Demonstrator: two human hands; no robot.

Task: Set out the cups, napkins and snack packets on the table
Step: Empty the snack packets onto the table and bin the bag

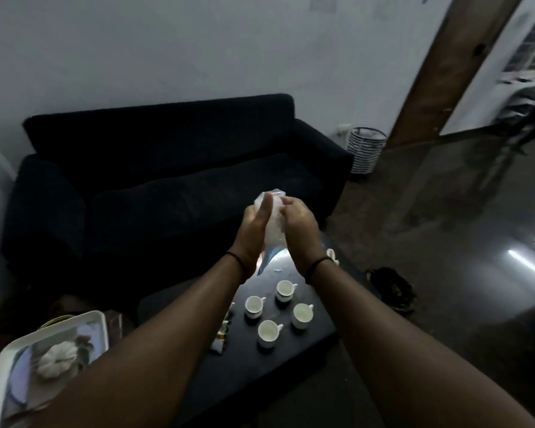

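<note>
Both my hands are raised above the far end of the dark low table (315,332). My left hand (255,225) and my right hand (300,225) press on either side of a clear plastic packet (274,230) with white contents, held upright between them. Its lower tip hangs down past my wrists. Several small white cups (255,305) stand on the table below, grouped near its middle. Another white cup (331,254) shows partly behind my right wrist. A few small snack packets (221,338) lie at the table's left edge, partly hidden by my left forearm.
A white tray (10,359) at the lower left holds a white bundle (57,359) and other items. A dark sofa (167,168) stands behind the table. A striped basket (365,152) sits by the wall, and a dark object (389,288) lies on the floor to the right.
</note>
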